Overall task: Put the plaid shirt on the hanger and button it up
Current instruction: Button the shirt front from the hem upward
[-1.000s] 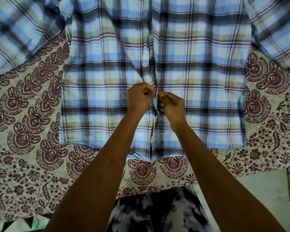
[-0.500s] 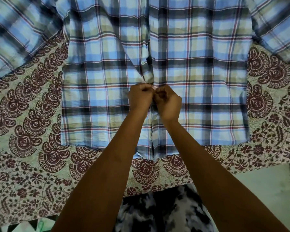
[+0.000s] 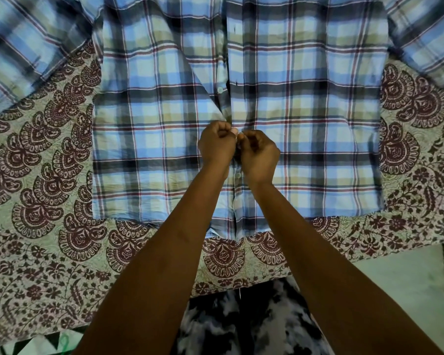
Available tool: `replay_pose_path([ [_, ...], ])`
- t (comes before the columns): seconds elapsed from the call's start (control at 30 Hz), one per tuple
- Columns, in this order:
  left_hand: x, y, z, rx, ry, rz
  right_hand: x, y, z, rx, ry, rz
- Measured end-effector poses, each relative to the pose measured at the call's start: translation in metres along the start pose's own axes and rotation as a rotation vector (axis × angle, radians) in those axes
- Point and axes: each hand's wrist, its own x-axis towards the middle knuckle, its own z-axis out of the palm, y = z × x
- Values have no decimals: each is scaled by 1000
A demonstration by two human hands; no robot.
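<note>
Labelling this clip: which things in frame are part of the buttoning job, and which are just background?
In the job:
- plaid shirt, laid flat
- left hand and right hand, pinching the front placket together
- open button above them

Just there:
- paisley bedsheet under the shirt
- floor

No hanger visible.

Shirt (image 3: 305,129): flat on bedspread (image 3: 36,226), hem toward 6 o'clock, sleeves out at 10 and 2.
Left hand (image 3: 217,146): on front opening, at centre, touching right hand (image 3: 259,156) at 3 o'clock.
Button (image 3: 220,90): on opening, 12 o'clock of hands.
Floor (image 3: 400,285): 4 o'clock, beyond bedspread edge.
</note>
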Motion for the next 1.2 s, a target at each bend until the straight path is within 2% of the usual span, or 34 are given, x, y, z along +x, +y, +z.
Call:
replay_pose_path([
  [0.17,0,-3,-2,36,-24,48,17,-5,-7,63,-97,252],
  [0.23,-1,-4,-7,207,-29,236,22,-6,-10,91,-152,306],
  [0.3,-1,-4,-9,503,39,476,23,-9,-11,79,-183,293],
  [0.37,-2,-4,-8,731,131,603,24,-11,-12,95,-203,270],
  [0.43,-2,-1,-8,737,143,571,25,-12,-15,70,-243,250],
  [0.53,5,6,-17,579,103,429,34,-12,-20,-104,-307,139],
  [0.6,12,14,-26,528,116,443,41,-19,-19,-177,-282,35],
  [0.7,19,26,-32,499,152,524,49,-31,-11,-137,-264,-82],
  [0.83,39,38,-31,439,94,552,57,-44,9,-272,-258,-274],
  [0.93,48,44,-27,462,32,550,65,-51,16,-420,-184,-267],
  [1.03,58,44,-23,552,32,562,74,-58,11,-445,-126,-229],
  [1.13,65,47,-20,544,21,569,85,-62,3,-412,-117,-137],
  [1.2,65,52,-17,514,14,563,88,-62,-1,-275,-139,-52],
])
